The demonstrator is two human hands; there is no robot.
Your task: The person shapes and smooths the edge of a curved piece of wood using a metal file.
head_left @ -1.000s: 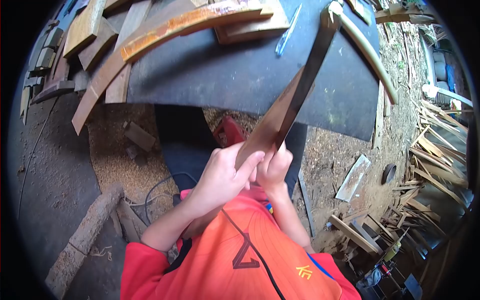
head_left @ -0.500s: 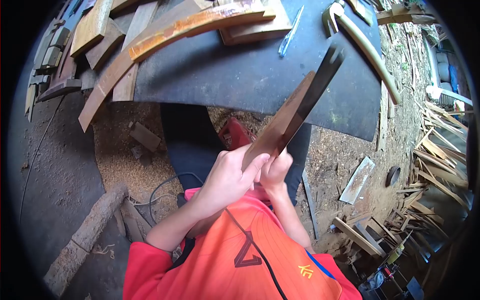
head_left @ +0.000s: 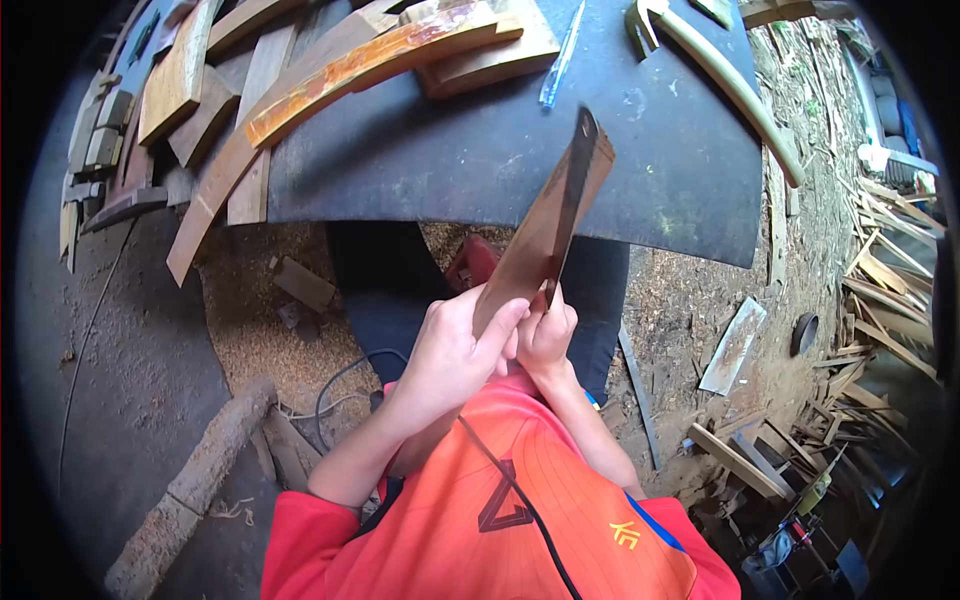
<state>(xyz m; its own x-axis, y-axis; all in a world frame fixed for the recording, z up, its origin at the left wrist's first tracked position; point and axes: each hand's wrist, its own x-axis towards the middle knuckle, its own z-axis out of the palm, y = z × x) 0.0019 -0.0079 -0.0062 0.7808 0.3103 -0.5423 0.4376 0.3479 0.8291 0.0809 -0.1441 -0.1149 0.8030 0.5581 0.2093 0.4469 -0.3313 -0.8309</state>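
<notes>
My left hand (head_left: 455, 345) is closed round a brown wooden board (head_left: 512, 255), its thumb lying along the near face. The board slants up and away over the table edge, and its lower part runs back under my left forearm. My right hand (head_left: 545, 335) is closed beside it, round the lower end of a long, dark, flat strip (head_left: 573, 185) that looks like metal. The strip lies along the board, with a small hole or notch near its far tip. The fingers partly hide its lower end.
On the dark table (head_left: 660, 200) lie a curved wooden piece (head_left: 330, 90), a blue pen (head_left: 563, 55), and a hammer (head_left: 725, 80) with a long curved handle. Wood blocks crowd the left. A log (head_left: 190, 500) and sawdust are on the ground; scrap wood (head_left: 890, 300) is piled at right.
The dark strip's far tip has swung left and now overlaps the board instead of sticking out past its right side. Both hands keep their hold. The whole view has shifted slightly.
</notes>
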